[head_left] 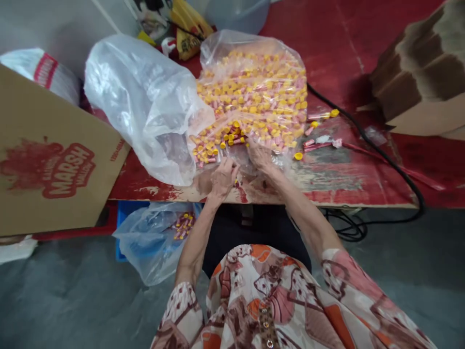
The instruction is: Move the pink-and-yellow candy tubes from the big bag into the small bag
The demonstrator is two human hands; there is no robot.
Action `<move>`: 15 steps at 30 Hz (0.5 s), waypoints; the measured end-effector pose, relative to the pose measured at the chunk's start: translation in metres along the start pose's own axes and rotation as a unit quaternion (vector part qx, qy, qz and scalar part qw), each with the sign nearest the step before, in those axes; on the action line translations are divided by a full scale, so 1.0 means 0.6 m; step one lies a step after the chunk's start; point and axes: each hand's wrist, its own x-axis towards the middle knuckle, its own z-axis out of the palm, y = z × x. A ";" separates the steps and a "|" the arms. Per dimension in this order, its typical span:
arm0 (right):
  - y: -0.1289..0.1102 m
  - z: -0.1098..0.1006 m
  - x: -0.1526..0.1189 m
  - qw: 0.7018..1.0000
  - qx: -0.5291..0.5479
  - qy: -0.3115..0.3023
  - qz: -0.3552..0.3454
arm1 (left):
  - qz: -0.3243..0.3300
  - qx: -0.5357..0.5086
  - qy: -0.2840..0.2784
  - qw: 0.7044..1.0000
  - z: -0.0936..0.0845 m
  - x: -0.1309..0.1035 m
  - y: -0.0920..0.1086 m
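A large clear plastic bag (pixel 250 92) full of small pink tubes with yellow caps lies on the red table, its mouth toward me. My left hand (pixel 224 177) is closed, its fingers bent together near the table's front edge; whatever they hold is too small to name. Beside it, my right hand (pixel 260 154) reaches to the bag's mouth, fingertips against the loose capped tubes (pixel 232 135). Plastic and blur hide whether those fingers grip a tube. More capped tubes (pixel 206 151) spill out at the bag's left corner.
An upright cardboard box (pixel 54 160) and a whitish plastic bag (pixel 141 102) stand left. Below the table edge, a blue crate (pixel 123 209) holds a bag with tubes. A black cable (pixel 363 133), a few stray tubes and another carton (pixel 425 72) are right.
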 end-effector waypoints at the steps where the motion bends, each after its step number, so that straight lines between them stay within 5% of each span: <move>1: -0.003 -0.003 -0.001 1.000 -0.006 -0.012 -0.007 | 0.004 0.018 0.007 1.000 -0.002 -0.007 0.003; 8: -0.044 -0.015 -0.077 0.993 0.111 0.028 -0.026 | -0.020 0.060 -0.053 0.997 0.014 -0.022 -0.005; 15: -0.093 0.025 -0.125 0.988 0.154 0.002 -0.010 | -0.063 -0.002 0.068 0.996 -0.015 -0.069 -0.054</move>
